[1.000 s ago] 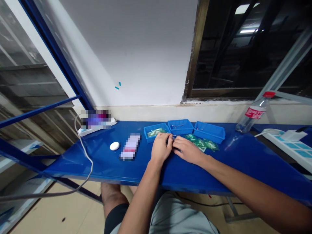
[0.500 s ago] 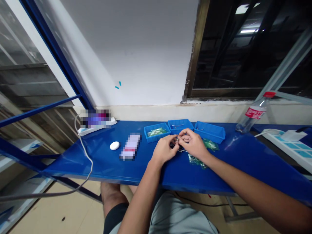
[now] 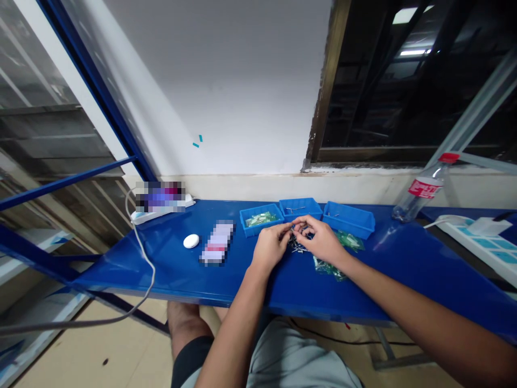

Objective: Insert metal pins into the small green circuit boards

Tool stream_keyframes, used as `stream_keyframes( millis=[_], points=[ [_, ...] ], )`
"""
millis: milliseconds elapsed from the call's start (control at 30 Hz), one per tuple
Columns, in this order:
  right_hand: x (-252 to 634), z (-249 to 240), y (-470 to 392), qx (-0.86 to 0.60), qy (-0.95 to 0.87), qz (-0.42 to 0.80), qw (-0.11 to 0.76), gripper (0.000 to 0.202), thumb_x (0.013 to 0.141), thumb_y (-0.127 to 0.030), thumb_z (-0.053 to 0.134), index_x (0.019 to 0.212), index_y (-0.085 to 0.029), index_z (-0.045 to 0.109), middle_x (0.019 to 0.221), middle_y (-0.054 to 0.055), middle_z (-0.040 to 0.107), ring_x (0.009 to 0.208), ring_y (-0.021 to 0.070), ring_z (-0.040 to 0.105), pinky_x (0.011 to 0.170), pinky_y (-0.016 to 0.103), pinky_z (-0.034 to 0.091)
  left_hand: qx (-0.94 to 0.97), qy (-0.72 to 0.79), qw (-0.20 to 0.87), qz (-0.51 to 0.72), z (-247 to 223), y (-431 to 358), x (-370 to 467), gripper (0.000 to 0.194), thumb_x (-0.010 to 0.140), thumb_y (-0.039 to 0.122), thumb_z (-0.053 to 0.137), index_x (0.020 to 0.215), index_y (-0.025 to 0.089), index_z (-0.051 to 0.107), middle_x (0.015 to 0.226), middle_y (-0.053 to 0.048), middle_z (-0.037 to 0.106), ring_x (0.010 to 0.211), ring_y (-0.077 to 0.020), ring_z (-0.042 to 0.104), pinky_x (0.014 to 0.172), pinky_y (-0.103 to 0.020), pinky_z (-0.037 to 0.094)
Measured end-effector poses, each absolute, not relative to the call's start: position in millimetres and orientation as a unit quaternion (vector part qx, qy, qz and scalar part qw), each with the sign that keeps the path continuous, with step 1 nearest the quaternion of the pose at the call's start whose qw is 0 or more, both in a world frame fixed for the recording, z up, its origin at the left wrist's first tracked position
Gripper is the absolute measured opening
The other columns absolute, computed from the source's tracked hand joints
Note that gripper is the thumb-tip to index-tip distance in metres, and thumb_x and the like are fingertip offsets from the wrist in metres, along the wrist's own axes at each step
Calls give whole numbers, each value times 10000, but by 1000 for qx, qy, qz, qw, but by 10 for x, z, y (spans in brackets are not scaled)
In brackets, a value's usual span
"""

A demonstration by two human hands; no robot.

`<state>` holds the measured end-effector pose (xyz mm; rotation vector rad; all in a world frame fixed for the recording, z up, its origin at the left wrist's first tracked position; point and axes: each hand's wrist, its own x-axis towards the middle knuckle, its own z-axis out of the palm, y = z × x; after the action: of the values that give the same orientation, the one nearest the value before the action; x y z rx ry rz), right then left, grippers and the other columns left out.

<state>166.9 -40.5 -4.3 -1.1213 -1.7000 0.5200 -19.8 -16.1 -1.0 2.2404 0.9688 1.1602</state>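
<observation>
My left hand (image 3: 271,245) and my right hand (image 3: 317,238) meet fingertip to fingertip above the blue table (image 3: 242,277). Both are closed in a pinch around something too small to make out. Beneath the fingers lies a pile of small metal pieces (image 3: 298,248), partly covered by the hands. Clear green-tinted plastic packets (image 3: 329,268) lie by my right wrist, and another green packet (image 3: 350,241) rests in front of the right blue tray.
Three blue trays stand behind the hands: the left tray (image 3: 247,230) holds green packets, the middle tray (image 3: 301,202) a thin metal piece, the right tray (image 3: 365,229) a small piece. A plastic bottle (image 3: 422,188), white oval case (image 3: 191,241) and power strip (image 3: 488,242) are around.
The fingers have shifted slightly and the right hand's fingers have opened a little from the left's, showing more of the metal pile. The trays and packets stay put.
</observation>
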Motion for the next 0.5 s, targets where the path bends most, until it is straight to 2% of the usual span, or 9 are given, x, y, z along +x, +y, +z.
stream_keyframes(
  millis=[100, 267, 367, 500],
  points=[
    [1687, -39, -388, -462, -710, 187, 497, 312, 856, -217, 649, 1162, -198, 709, 938, 56, 707, 783, 182, 688, 678, 299, 606, 807, 367, 216, 409, 20, -193, -197, 254, 1002, 259, 582, 1155, 237, 784, 1103, -40, 813, 948, -219, 771, 819, -298, 594],
    [1713, -53, -374, -462, -717, 152, 499, 209, 877, -223, 643, 1050, -211, 760, 947, 65, 698, 794, 197, 686, 710, 328, 624, 813, 388, 215, 378, 87, -252, -203, 352, 1050, 378, 503, 1071, 213, 814, 905, -29, 818, 732, -185, 726, 673, -258, 534],
    [1717, -77, -372, -455, -716, 170, 501, 175, 884, -228, 654, 1036, -214, 739, 969, 64, 709, 811, 202, 701, 724, 333, 632, 812, 377, 229, 382, 100, -254, -205, 349, 1044, 412, 524, 1081, 227, 818, 943, -21, 824, 743, -184, 734, 689, -255, 543],
    [1723, -97, -363, -442, -722, 182, 501, 144, 898, -245, 661, 1018, -221, 735, 1036, 68, 725, 886, 214, 720, 789, 357, 639, 803, 365, 246, 402, 61, -211, -199, 265, 1012, 365, 598, 1111, 238, 808, 1049, -32, 823, 863, -216, 773, 783, -288, 589]
  ],
)
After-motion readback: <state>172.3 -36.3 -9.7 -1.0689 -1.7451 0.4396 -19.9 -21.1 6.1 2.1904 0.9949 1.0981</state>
